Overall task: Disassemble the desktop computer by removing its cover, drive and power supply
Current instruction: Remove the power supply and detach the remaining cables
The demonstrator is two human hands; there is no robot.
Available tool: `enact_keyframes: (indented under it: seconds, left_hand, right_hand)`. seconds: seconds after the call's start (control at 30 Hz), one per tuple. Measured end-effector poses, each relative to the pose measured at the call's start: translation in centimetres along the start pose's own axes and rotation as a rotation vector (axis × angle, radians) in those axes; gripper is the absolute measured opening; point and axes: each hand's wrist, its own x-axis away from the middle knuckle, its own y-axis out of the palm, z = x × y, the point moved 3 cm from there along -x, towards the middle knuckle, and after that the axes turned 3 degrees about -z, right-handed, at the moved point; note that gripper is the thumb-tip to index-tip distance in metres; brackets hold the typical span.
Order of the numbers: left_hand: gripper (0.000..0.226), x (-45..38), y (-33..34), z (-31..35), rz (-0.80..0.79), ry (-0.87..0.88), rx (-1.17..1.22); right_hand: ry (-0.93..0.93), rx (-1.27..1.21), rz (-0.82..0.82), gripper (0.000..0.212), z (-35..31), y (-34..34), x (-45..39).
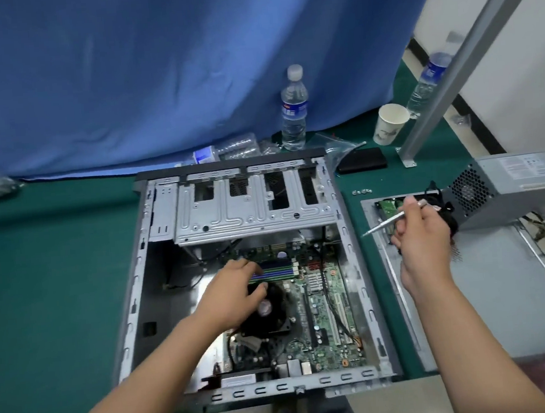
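With the cover [486,293], drive [387,207] and power supply [504,185] already lying right of the open case [157,248], the listed removals look done; the left hand [235,294] rests spread on the fan [269,311], the right hand [426,236] pinches a screwdriver [386,225], likely bound for setting down.

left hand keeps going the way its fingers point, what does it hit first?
Probably the memory sticks: the left hand lies over the fan, fingertips already at their near edge. Beyond them stands the drive cage. Height above the board is unclear.
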Motion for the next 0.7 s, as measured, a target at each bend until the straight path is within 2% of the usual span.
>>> enact_keyframes:
  seconds: [0.2,0.27,0.4,0.57,0.7]
  left_hand:
    - [0.035,3.5,-4.4,-3.4,-0.022,0.174,-0.292]
    - [0.033,4.5,-5.3,-4.6,-0.040,0.210,-0.389]
    - [0.015,5.5,-6.3,-6.6,-0.058,0.304,-0.538]
    - [0.023,4.9,-5.7,-8.0,-0.084,0.271,-0.573]
    - [0.033,4.1,-5.2,-8.3,-0.124,0.250,-0.654]
  right_hand:
    - [0.103,-0.046,-0.306,0.036,1.2,6.0,4.2]
    - [0.145,0.000,-0.427,0.033,2.7,7.7,5.2]
    - [0.140,0.153,-0.612,0.017,5.8,10.8,6.7]
    - [0.181,0.279,-0.716,0.015,9.4,14.5,6.9]
    - [0.219,0.319,-0.673,0.013,11.3,17.0,6.2]
